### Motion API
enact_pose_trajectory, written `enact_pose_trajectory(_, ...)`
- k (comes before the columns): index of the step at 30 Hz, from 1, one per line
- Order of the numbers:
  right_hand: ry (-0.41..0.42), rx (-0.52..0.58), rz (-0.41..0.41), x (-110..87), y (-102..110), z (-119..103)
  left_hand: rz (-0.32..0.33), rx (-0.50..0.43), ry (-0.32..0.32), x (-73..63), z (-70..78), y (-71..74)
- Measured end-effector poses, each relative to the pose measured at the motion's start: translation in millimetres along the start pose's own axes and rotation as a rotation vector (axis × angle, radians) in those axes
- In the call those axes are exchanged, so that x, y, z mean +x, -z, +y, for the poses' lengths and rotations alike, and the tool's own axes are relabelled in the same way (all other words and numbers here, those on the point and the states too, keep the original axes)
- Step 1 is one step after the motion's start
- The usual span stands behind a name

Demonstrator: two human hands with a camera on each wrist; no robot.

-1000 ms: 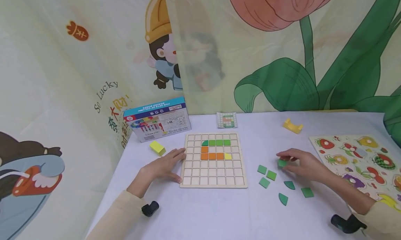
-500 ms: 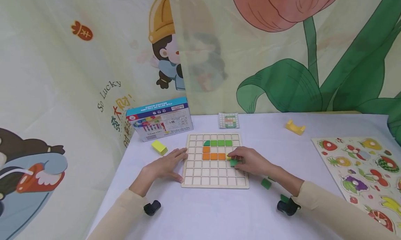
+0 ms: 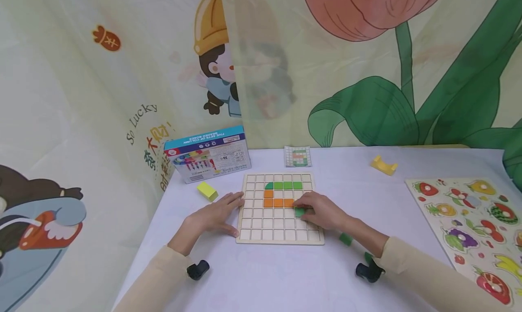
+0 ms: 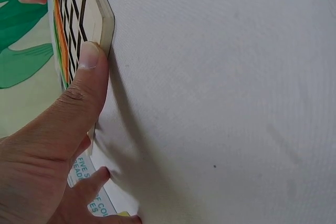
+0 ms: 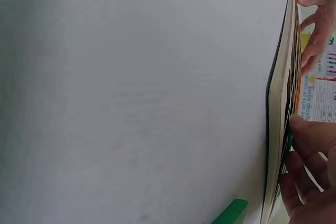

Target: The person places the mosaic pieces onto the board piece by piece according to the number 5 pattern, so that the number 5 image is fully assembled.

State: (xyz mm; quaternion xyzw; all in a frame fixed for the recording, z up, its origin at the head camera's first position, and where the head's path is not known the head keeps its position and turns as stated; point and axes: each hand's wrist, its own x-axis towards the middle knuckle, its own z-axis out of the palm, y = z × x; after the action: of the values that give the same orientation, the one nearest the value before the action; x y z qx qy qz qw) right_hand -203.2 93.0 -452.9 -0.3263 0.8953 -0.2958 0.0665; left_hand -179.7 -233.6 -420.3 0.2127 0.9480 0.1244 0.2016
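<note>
A wooden grid board (image 3: 257,223) lies on the table. On it sit a row of green tiles (image 3: 287,185) and several orange tiles (image 3: 278,203) below. My left hand (image 3: 210,216) rests against the board's left edge, its fingers extended; in the left wrist view the thumb (image 4: 89,66) presses the board's side. With thumb and fingers, my right hand (image 3: 326,211) pinches a green square tile (image 3: 299,212) at the grid, just below and right of the orange row. That hand covers the yellow tile's spot.
Loose green tiles (image 3: 345,238) lie right of the board, partly hidden by the right forearm. A yellow block (image 3: 207,191) and a printed box (image 3: 208,156) stand at left. A pattern card (image 3: 297,156), a yellow holder (image 3: 383,165) and a fruit board (image 3: 469,230) lie behind and right.
My right hand picked up a green tile from the loose ones on the right and carried it left to the board, then lowered it onto the grid. My left hand stays at the edge.
</note>
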Motion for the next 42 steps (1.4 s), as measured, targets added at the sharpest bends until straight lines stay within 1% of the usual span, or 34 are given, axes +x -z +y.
enact_pose_trajectory(7, -0.023, 0.032, 0.018, -5.2, 2.1, 1.1, -0.006, 0.003, 0.002, 0.5, 0.0, -0.7)
enact_pose_trajectory(12, -0.069, 0.077, 0.045, -14.5, 19.5, 3.9, -0.004, 0.008, 0.011, 0.5, 0.6, 0.0)
enact_pose_trajectory(16, -0.136, 0.076, 0.046, -34.5, 42.5, 16.4, -0.005, 0.013, 0.010, 1.6, 3.2, 1.0)
enact_pose_trajectory(21, -0.239, 0.076, 0.043, -72.5, 65.9, 36.1, -0.011, 0.014, 0.001, 2.4, 4.1, 2.1)
enact_pose_trajectory(25, -0.287, 0.069, 0.045, -98.6, 70.7, 46.8, -0.013, 0.009, 0.002, 2.8, 2.7, 2.0)
enact_pose_trajectory(27, -0.281, 0.070, 0.049, -106.2, 68.2, 50.1, -0.013, 0.004, 0.002, 2.9, 1.9, 1.4)
enact_pose_trajectory(29, -0.265, 0.070, 0.057, -107.3, 62.7, 51.5, -0.011, 0.001, 0.005, 1.5, 0.2, 1.1)
enact_pose_trajectory(32, -0.231, 0.060, 0.076, -104.2, 53.3, 51.7, -0.007, -0.002, -0.002, 0.9, -1.8, -0.1)
enact_pose_trajectory(36, -0.235, 0.056, 0.094, -96.5, 42.5, 49.0, -0.007, -0.002, -0.010, 1.9, -2.5, -2.0)
enact_pose_trajectory(39, -0.241, 0.053, 0.094, -91.8, 37.5, 46.1, -0.009, 0.003, -0.003, 2.4, -1.7, -2.0)
enact_pose_trajectory(42, -0.231, 0.025, 0.100, -88.6, 34.2, 43.7, -0.008, 0.010, 0.011, 1.9, -0.8, -0.6)
